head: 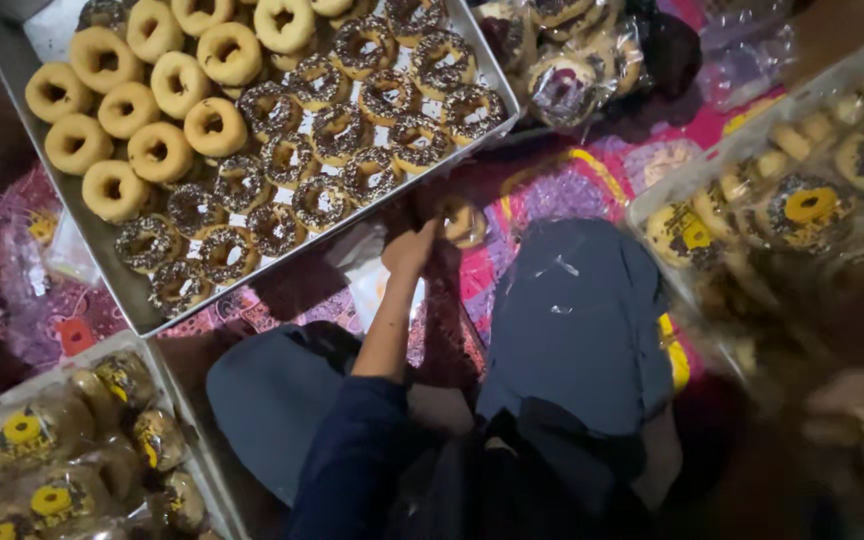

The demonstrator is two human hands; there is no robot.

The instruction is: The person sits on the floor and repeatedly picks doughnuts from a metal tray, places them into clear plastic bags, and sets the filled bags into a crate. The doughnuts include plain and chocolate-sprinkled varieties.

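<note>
My left hand [410, 248] reaches forward between my knees and grips a chocolate-sprinkled doughnut [463, 221] that seems to be in a clear wrapper, just below the near corner of a large metal tray [112, 255]. The tray holds several plain doughnuts [157, 150] on its left and several sprinkled doughnuts [342, 130] on its right. My dark blue sleeve [352, 460] covers the arm up to the elbow. My right hand does not show.
I sit cross-legged in dark trousers [577, 310] on a pink patterned cloth [552, 185]. Trays of wrapped doughnuts with yellow labels stand at the lower left [52, 450] and the right [802, 210]. A heap of bagged doughnuts [567, 60] lies at the top.
</note>
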